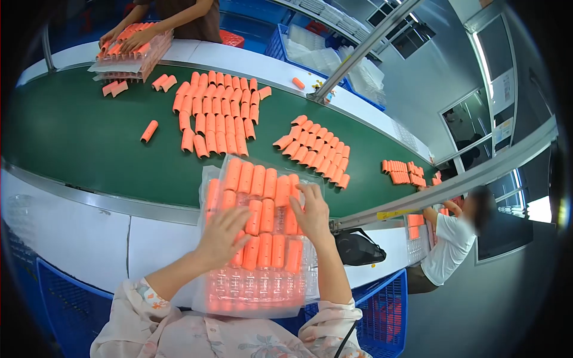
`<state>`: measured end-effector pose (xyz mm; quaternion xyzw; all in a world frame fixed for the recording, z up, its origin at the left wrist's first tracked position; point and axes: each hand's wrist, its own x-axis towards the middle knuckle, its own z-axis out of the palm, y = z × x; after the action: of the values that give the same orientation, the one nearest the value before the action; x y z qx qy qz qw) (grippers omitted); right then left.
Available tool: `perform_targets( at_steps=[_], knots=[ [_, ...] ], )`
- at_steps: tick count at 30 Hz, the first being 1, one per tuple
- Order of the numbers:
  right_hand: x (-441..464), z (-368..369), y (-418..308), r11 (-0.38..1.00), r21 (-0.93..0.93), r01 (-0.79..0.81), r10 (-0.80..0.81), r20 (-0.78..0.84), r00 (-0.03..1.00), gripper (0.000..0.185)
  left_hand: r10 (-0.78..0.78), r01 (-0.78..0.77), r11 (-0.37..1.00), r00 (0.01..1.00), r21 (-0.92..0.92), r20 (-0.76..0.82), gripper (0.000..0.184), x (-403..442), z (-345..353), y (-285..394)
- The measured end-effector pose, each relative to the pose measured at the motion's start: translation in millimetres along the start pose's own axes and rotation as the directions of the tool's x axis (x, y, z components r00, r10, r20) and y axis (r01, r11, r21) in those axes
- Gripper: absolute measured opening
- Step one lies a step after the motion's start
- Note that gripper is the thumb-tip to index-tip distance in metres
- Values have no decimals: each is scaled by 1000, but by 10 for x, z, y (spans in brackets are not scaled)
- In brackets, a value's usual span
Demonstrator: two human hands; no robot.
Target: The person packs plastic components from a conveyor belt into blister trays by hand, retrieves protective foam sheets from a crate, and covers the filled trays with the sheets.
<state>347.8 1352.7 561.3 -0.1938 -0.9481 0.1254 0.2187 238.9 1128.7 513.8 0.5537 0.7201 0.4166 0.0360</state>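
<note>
A stack of clear plastic trays point(253, 286) lies before me on the white ledge, overlapping the belt edge. Orange curved pieces point(264, 250) stand in rows in its upper and middle slots; the lower slots show clear plastic. My left hand point(222, 235) is over the left side of the tray, fingers apart and slightly blurred, beside the middle pieces. At the tray's upper right, my right hand point(311, 212) has its fingers bent around the end of an orange piece point(292, 188); part of that piece is hidden by the fingers.
Groups of orange pieces point(221, 113) lie on the green belt point(77, 137). Across it, a person's hands point(134, 39) touch a filled tray stack. Another person point(450, 238) works at the right. A black pouch point(358, 247), metal posts and blue crates point(382, 310) are nearby.
</note>
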Motion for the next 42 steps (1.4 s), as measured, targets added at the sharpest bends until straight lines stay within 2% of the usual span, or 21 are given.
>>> perform_targets(
  at_steps=[1,2,3,5,6,7,10,11,14,15,17,18,21,23,26,29,32,33,36,41,42],
  knots=[
    [211,-11,-129,994,99,-45,45,-2,999,29,37,-23,996,987,88,-160,42,65,-197,-290],
    [459,47,-250,989,145,1,-1,-1,1000,29,17,37,988,941,153,-339,42,180,-340,-723],
    [752,158,-391,981,188,50,-49,-6,999,28,-32,130,968,913,216,-408,39,331,-660,-1073],
    [1383,561,-563,973,184,141,-153,50,987,27,-196,380,871,850,312,-490,52,510,-1027,-2129],
    [1687,878,-558,973,142,182,-199,116,973,27,-271,485,792,824,371,-498,57,545,-1112,-2735],
    [1963,1218,-504,985,70,158,-171,257,951,31,-393,602,693,777,397,-493,62,601,-1184,-3166],
    [2384,2029,-115,991,-127,31,49,581,813,44,-633,673,653,737,347,-236,65,655,-1125,-3971],
    [2463,2185,-43,981,-195,-16,143,656,741,50,-585,582,668,796,464,-156,70,665,-1066,-4025],
    [2499,2354,92,969,-210,-134,248,778,576,63,-573,573,792,817,213,-69,79,709,-934,-3553],
    [2483,2395,63,959,-239,-150,282,797,533,73,-564,559,812,826,169,-23,85,730,-929,-3394],
    [2412,2300,-24,977,-101,-189,193,796,573,79,-536,531,843,841,78,69,95,776,-969,-3108],
    [2379,2234,-85,979,-30,-204,149,787,598,83,-534,518,844,834,139,135,100,815,-1039,-3015],
    [2296,2235,-129,993,-85,81,19,796,605,99,-518,442,846,813,298,266,110,991,-1062,-2967],
    [2226,2286,-243,980,-102,171,-25,790,613,106,-498,379,846,813,376,300,115,1070,-986,-2998],
    [2211,2444,-261,969,-95,229,-71,779,623,116,-549,421,821,769,386,328,117,1144,-857,-2978],
    [2242,2519,-327,956,-84,280,-114,775,621,116,-486,405,860,836,311,254,116,1125,-693,-2921],
    [2288,2485,-487,956,-78,284,-107,806,583,116,-385,350,902,917,255,104,114,1096,-481,-2905],
    [2276,2545,-452,939,-95,332,-139,777,613,119,-388,352,902,915,252,111,114,1099,-455,-2904],
    [2334,2616,-343,937,-44,345,-184,780,599,117,-412,370,894,900,252,141,111,1141,-419,-2895],
    [2371,2583,-451,961,-60,269,-121,784,609,105,-547,516,831,826,210,138,97,1201,-417,-2831],
    [2374,2589,-460,965,-66,253,-107,783,612,103,-528,502,842,842,195,110,95,1187,-396,-2822]
  ],
)
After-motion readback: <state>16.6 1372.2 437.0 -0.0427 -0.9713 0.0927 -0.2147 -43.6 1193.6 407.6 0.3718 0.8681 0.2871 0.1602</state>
